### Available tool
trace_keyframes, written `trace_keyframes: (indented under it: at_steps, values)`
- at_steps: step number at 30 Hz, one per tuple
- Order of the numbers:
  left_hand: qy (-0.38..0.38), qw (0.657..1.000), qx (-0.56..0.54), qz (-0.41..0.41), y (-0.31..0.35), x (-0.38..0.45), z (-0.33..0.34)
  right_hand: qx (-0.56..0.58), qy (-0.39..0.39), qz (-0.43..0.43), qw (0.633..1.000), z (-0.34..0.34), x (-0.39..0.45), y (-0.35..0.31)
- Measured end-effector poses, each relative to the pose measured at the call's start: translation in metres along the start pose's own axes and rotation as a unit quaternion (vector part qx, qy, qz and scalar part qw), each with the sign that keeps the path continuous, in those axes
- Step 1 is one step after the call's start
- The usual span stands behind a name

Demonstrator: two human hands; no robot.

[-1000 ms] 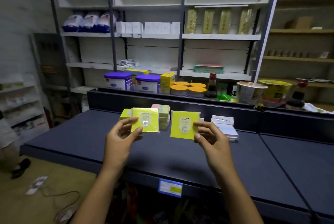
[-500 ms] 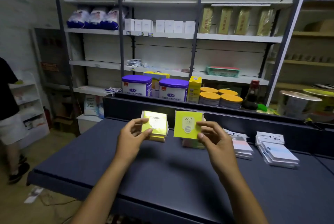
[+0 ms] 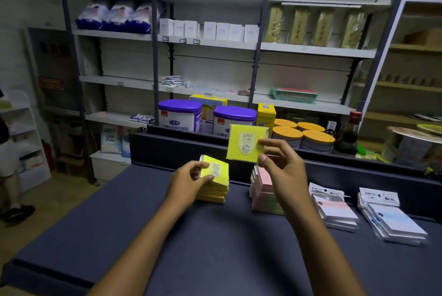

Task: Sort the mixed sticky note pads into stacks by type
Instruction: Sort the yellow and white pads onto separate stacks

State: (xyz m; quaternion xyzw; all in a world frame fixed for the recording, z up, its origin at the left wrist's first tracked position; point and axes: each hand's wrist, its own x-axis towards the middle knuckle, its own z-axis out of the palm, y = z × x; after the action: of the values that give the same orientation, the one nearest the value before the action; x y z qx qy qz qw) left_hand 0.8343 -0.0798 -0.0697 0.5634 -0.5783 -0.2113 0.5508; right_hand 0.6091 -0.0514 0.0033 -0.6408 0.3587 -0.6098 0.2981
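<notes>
Looking down from the head view: two bare hands work over a dark blue table (image 3: 215,248).
Left hand (image 3: 185,182): its grip pinches a yellow pad (image 3: 216,170) between thumb and fingers, the pad tilted and sitting on top of the yellow stack (image 3: 212,191).
Right hand (image 3: 281,166): its grip pinches a second yellow pad (image 3: 245,144), printed 2207, by its right edge, held up in the air above the table and clear of the stacks.
Pink stack (image 3: 262,185): just right of the yellow stack, partly hidden by the right hand.
White packs (image 3: 334,209): a pile in clear wrap, right of the pink stack.
Far-right packs (image 3: 392,219): a second wrapped pile, fanned out, near the white packs.
Behind the table: purple-lidded tins (image 3: 180,115) and orange-lidded tubs (image 3: 303,136) below the shelves (image 3: 208,44).
</notes>
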Motion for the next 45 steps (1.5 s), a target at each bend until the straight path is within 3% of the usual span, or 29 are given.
trace_keyframes:
  at_steps: [5, 13, 24, 27, 31, 38, 45]
  values:
    - [-0.004, 0.996, 0.084, 0.031, -0.008, -0.002, 0.002, -0.003, 0.003, 0.002, 1.0, 0.009, 0.01, 0.009]
    - [-0.005, 0.956, 0.282, 0.079, -0.011, -0.007, 0.001, 0.003, 0.014, 0.011, 1.0, 0.026, 0.022, 0.02]
    - [-0.002, 0.97, 0.224, 0.098, -0.011, 0.008, -0.027, -0.035, 0.007, 0.032, 0.999, 0.041, 0.016, 0.033]
    - [-0.003, 0.946, 0.314, 0.084, -0.019, 0.015, -0.049, -0.049, -0.009, 0.037, 0.998, 0.045, 0.012, 0.037]
    - [-0.025, 0.872, 0.484, 0.064, -0.03, 0.014, -0.061, -0.083, -0.037, 0.042, 0.995, 0.056, 0.008, 0.046]
    - [-0.025, 0.859, 0.507, 0.061, -0.03, 0.007, -0.051, -0.184, -0.057, 0.053, 0.98, 0.069, 0.003, 0.06]
    - [-0.027, 0.885, 0.462, 0.057, -0.031, 0.005, -0.049, -0.292, -0.076, 0.038, 0.953, 0.072, -0.003, 0.065]
